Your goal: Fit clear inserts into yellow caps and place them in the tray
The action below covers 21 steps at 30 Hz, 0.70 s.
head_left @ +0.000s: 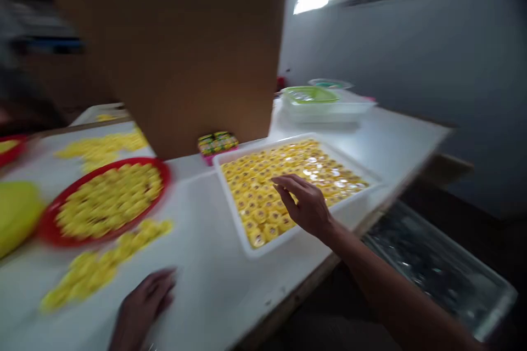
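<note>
My right hand [302, 200] hovers over the near part of a white tray [236, 214]. Its fingers are bent forward, the thumb is apart from them, and nothing shows between. Closely packed round yellow pieces [263, 197] with dark centres fill the tray, some shining under a glossy surface. At the lower left, my left hand [146, 301] is over the white table with its fingers curled in; blur hides whatever they may hold. Beside it runs a loose row of yellow pieces [102, 266]. Farther back is a red oval tray [164, 173] heaped with similar yellow pieces.
A tall brown cardboard sheet [197, 55] stands behind the white tray, with a small pink box [208, 159] of patterned pieces at its foot. Pale containers [325, 109] sit at the back right. Below the table edge, a clear bin [444, 269] holds dark items. A yellow rounded object [18, 216] is far left.
</note>
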Each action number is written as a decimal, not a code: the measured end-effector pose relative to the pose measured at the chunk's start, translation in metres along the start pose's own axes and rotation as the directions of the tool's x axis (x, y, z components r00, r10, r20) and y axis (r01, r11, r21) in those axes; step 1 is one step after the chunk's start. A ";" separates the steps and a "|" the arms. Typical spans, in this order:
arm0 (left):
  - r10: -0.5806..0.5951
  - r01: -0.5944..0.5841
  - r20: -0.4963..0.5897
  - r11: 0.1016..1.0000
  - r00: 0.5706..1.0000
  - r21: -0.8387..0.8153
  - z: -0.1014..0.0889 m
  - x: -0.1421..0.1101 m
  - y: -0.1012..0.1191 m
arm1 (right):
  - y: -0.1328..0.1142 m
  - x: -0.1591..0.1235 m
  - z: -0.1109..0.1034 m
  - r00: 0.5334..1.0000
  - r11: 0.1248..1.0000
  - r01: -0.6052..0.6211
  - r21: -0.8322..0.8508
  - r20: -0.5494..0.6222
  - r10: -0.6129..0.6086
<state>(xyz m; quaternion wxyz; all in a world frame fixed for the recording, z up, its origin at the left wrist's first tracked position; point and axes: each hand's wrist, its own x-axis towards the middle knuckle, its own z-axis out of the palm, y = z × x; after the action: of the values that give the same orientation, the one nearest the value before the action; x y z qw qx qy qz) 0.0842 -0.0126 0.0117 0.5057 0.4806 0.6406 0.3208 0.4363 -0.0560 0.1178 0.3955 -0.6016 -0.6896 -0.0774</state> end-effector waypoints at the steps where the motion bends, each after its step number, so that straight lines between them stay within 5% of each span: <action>1: -0.053 0.054 0.073 0.998 0.996 -0.018 -0.003 0.003 -0.002 | -0.021 -0.006 0.014 0.997 0.997 0.039 0.071 0.069 -0.044; 4: 0.048 -0.044 0.115 0.998 0.992 -0.034 -0.021 0.011 -0.009 | -0.073 -0.028 0.063 0.952 0.959 0.060 0.278 0.273 -0.139; 7: 0.209 -0.197 -0.066 0.968 0.976 0.152 -0.051 0.015 -0.008 | -0.112 -0.049 0.107 0.888 0.909 0.014 0.417 0.413 -0.203; 10: 0.454 -0.258 -0.279 0.807 0.846 0.532 -0.090 0.021 -0.001 | -0.139 -0.062 0.134 0.847 0.873 -0.042 0.487 0.481 -0.227; 12: 0.589 -0.276 -0.225 0.638 0.776 0.719 -0.114 0.030 0.002 | -0.152 -0.065 0.143 0.834 0.860 -0.075 0.504 0.504 -0.223; 15: 0.621 -0.327 -0.013 0.431 0.784 0.841 -0.131 0.046 0.002 | -0.166 -0.063 0.151 0.810 0.858 -0.101 0.504 0.542 -0.223; 21: 0.609 -0.409 0.134 0.339 0.782 0.847 -0.115 0.049 -0.004 | -0.190 -0.065 0.164 0.701 0.842 0.020 0.539 0.594 -0.396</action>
<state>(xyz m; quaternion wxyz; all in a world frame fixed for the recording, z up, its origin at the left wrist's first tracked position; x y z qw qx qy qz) -0.0287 0.0411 0.0237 0.0121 0.8013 0.5763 0.1601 0.1902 -0.0606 0.0359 0.2406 -0.3800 -0.8472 0.2828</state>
